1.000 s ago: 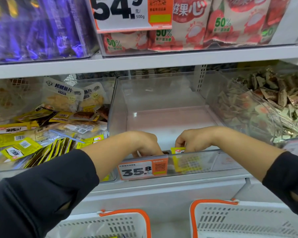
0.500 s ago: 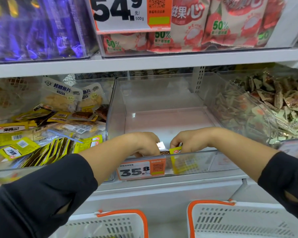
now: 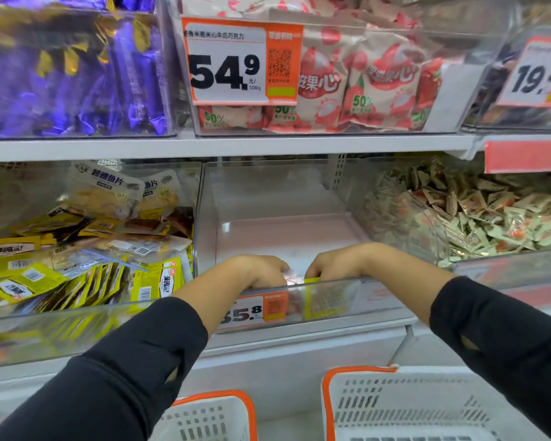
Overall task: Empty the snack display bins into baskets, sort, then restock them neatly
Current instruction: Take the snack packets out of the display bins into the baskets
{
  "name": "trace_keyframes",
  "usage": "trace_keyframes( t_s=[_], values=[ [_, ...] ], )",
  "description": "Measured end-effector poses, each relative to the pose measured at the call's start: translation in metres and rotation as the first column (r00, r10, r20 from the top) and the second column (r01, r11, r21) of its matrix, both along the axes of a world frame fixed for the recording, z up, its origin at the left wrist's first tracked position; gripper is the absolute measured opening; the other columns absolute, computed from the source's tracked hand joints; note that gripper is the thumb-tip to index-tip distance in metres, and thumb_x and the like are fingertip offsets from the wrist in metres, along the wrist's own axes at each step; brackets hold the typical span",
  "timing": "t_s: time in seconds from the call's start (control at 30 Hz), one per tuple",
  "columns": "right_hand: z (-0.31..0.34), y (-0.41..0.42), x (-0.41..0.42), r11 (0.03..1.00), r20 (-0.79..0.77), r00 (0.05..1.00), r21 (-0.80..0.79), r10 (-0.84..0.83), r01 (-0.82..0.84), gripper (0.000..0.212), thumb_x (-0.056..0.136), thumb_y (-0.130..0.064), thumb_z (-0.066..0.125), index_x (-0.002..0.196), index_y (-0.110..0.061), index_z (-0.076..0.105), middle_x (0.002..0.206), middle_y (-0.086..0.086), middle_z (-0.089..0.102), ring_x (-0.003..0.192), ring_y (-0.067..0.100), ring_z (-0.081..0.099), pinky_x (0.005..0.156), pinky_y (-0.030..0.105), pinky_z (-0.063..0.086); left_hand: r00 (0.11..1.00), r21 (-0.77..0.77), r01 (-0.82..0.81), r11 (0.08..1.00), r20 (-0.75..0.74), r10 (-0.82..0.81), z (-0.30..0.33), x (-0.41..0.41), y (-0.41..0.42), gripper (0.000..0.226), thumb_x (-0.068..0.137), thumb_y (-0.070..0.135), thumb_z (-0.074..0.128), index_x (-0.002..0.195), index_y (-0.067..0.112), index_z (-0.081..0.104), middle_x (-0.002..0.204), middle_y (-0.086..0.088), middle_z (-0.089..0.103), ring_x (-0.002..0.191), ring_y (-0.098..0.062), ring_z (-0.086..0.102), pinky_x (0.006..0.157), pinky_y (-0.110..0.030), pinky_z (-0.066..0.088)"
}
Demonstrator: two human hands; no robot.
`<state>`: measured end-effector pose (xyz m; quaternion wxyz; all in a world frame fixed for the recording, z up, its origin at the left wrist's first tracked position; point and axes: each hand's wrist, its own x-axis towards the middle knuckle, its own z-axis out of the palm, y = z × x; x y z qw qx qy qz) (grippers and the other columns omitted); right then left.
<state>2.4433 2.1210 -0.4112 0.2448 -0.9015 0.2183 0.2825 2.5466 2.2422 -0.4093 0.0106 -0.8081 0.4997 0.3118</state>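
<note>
A clear middle bin on the lower shelf holds only a few snack packets at its front wall. My left hand and my right hand reach over the front rim, fingers curled down onto those packets. The fingertips are hidden behind the rim and the price tag. Two white baskets with orange rims stand below: a small one and a larger one.
The left bin is full of yellow snack packets and fish-slice packs. The right bin holds many small wrapped snacks. On the upper shelf are purple packs, pink-and-white bags behind a 54.9 tag, and another bin at the right.
Both hands have drawn closer together at the bin's front, gathering the packets between them. The camera has tilted upward slightly, showing more of the upper shelf.
</note>
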Motion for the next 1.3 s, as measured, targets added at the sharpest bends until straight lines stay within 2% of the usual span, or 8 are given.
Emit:
trace_keyframes(
  t_s=[0.27, 0.4, 0.53, 0.7, 0.87, 1.0, 1.17, 1.3],
  values=[
    [-0.003, -0.032, -0.009, 0.992, -0.01, 0.994, 0.049, -0.112, 0.113, 0.019, 0.086, -0.008, 0.065, 0.076, -0.024, 0.064, 0.052, -0.018, 0.057, 0.064, 0.006, 0.05, 0.063, 0.023, 0.044, 0.999, 0.023, 0.033, 0.999, 0.0, -0.033, -0.012, 0.007, -0.009, 0.057, 0.083, 0.05, 0.066, 0.125, 0.014, 0.056, 0.115, 0.001, 0.057, 0.1, -0.022, 0.053, 0.086, -0.028, 0.041],
    [-0.009, -0.028, -0.008, 0.983, 0.061, 0.993, 0.162, -0.102, 0.091, 0.016, 0.085, -0.006, 0.064, 0.077, -0.019, 0.064, 0.068, -0.005, 0.058, 0.062, 0.009, 0.052, 0.053, 0.016, 0.043, 1.0, -0.031, -0.009, 0.999, -0.008, 0.009, -0.02, 0.013, -0.01, 0.052, 0.084, 0.038, 0.069, 0.129, 0.018, 0.052, 0.132, 0.001, 0.054, 0.111, -0.022, 0.054, 0.085, -0.027, 0.04],
    [-0.003, -0.026, -0.006, 0.954, 0.214, 0.953, 0.255, -0.216, 0.159, 0.012, 0.086, -0.011, 0.069, 0.08, -0.019, 0.062, 0.076, -0.004, 0.058, 0.073, 0.008, 0.054, 0.063, 0.02, 0.045, 0.981, -0.241, -0.192, 0.951, -0.085, 0.177, -0.011, 0.01, 0.0, 0.067, 0.087, 0.02, 0.07, 0.146, 0.011, 0.039, 0.147, -0.007, 0.044, 0.128, -0.026, 0.048, 0.098, -0.028, 0.042],
    [0.05, -0.003, -0.018, 0.875, 0.543, 0.72, 0.446, -0.432, 0.189, 0.025, 0.075, -0.005, 0.077, 0.09, -0.019, 0.063, 0.082, 0.001, 0.065, 0.07, 0.01, 0.062, 0.061, 0.019, 0.049, 0.969, -0.604, -0.238, 0.76, -0.101, 0.224, 0.044, 0.005, 0.041, 0.029, 0.072, 0.02, 0.082, 0.09, 0.019, 0.059, 0.09, -0.002, 0.062, 0.087, -0.02, 0.058, 0.064, -0.024, 0.034],
    [0.091, 0.062, -0.037, 0.867, 0.599, 0.73, 0.498, -0.33, -0.016, 0.025, 0.072, -0.011, 0.079, 0.093, -0.013, 0.065, 0.089, 0.006, 0.069, 0.083, 0.017, 0.064, 0.08, 0.032, 0.05, 0.976, -0.693, -0.217, 0.688, -0.131, 0.175, 0.085, -0.011, 0.125, 0.031, 0.071, 0.027, 0.083, 0.095, 0.021, 0.065, 0.092, 0.003, 0.069, 0.086, -0.016, 0.063, 0.076, -0.029, 0.047],
    [0.072, 0.134, -0.037, 0.915, 0.607, 0.766, 0.398, -0.213, -0.06, 0.012, 0.08, -0.012, 0.075, 0.085, -0.015, 0.065, 0.077, -0.001, 0.065, 0.067, 0.009, 0.06, 0.061, 0.02, 0.047, 0.973, -0.615, -0.218, 0.757, -0.075, 0.22, 0.069, -0.018, 0.204, 0.05, 0.068, 0.034, 0.085, 0.111, 0.024, 0.06, 0.098, 0.014, 0.066, 0.088, -0.003, 0.061, 0.071, -0.014, 0.043],
    [-0.031, 0.219, -0.022, 0.928, 0.473, 0.878, 0.354, -0.074, -0.113, 0.012, 0.08, -0.018, 0.078, 0.084, -0.016, 0.066, 0.074, -0.007, 0.061, 0.065, -0.001, 0.056, 0.062, 0.017, 0.044, 0.91, -0.294, -0.376, 0.879, -0.296, 0.29, -0.016, -0.023, 0.291, 0.029, 0.077, 0.014, 0.081, 0.093, 0.023, 0.058, 0.084, 0.007, 0.064, 0.067, 0.007, 0.057, 0.068, -0.015, 0.051],
    [-0.083, 0.254, -0.015, 0.913, 0.289, 0.957, 0.397, -0.032, -0.089, 0.045, 0.082, -0.028, 0.076, 0.124, -0.021, 0.062, 0.117, 0.002, 0.066, 0.109, 0.011, 0.061, 0.101, 0.03, 0.046, 0.938, 0.013, -0.299, 0.954, -0.181, 0.297, -0.045, -0.017, 0.333, 0.058, 0.087, 0.039, 0.07, 0.138, 0.019, 0.049, 0.14, -0.001, 0.05, 0.123, -0.012, 0.049, 0.102, -0.021, 0.035]
  ],
)
